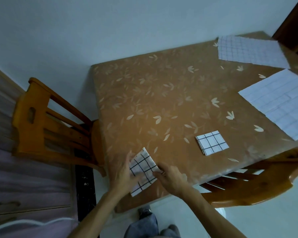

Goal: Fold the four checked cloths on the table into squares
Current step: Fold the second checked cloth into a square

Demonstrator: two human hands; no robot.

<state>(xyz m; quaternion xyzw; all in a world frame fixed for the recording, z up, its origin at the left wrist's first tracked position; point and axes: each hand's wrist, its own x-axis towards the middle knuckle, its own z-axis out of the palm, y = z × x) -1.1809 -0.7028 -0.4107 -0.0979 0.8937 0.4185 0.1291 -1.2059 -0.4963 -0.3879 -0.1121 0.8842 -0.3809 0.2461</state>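
One white black-checked folded cloth (212, 142) done; my left hand (126, 174) and right hand (170, 177) pinch the second cloth (143, 170); two flat checked cloths (248, 49) wait

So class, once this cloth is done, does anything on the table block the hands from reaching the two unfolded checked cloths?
Nothing visible does. The folded square lies apart on the tablecloth, off to one side of the way to the two flat cloths at the far edge. Both hands are on the near cloth.

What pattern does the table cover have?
The table cover is orange-brown with pale leaf shapes, shown best in the head view.
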